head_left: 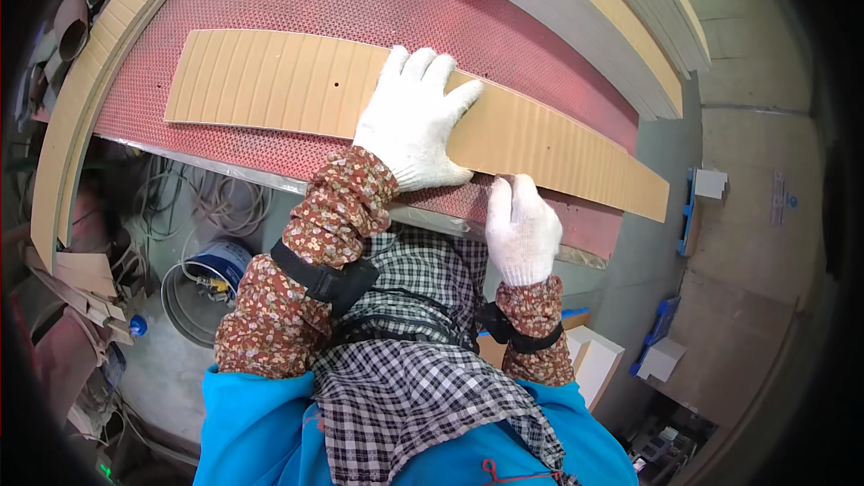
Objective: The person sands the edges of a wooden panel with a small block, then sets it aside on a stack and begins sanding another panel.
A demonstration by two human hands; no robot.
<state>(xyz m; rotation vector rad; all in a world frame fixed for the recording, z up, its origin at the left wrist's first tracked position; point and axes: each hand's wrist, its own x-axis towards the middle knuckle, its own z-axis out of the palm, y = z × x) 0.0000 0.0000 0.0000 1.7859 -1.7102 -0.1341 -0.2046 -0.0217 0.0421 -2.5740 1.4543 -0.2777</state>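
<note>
A long, tan, ribbed wooden board [261, 76], slightly curved, lies across a red, dimpled mat [360, 0] on the workbench. It has a small dark hole left of its middle and tapers toward its right end. My left hand [414, 117], in a white knitted glove, presses flat on the board's middle with the fingers spread. My right hand [524, 229], gloved too, is closed at the board's near edge, right of the left hand. Its fingertips meet that edge, and whatever they may pinch is hidden.
Stacked long boards [612, 27] stand along the bench's far right side. Another curved board [81, 135] bends along the left. Below on the floor are a blue bucket [219, 265], coiled hoses [238, 202] and wood offcuts [85, 292]. White blocks [661, 358] with blue parts sit at right.
</note>
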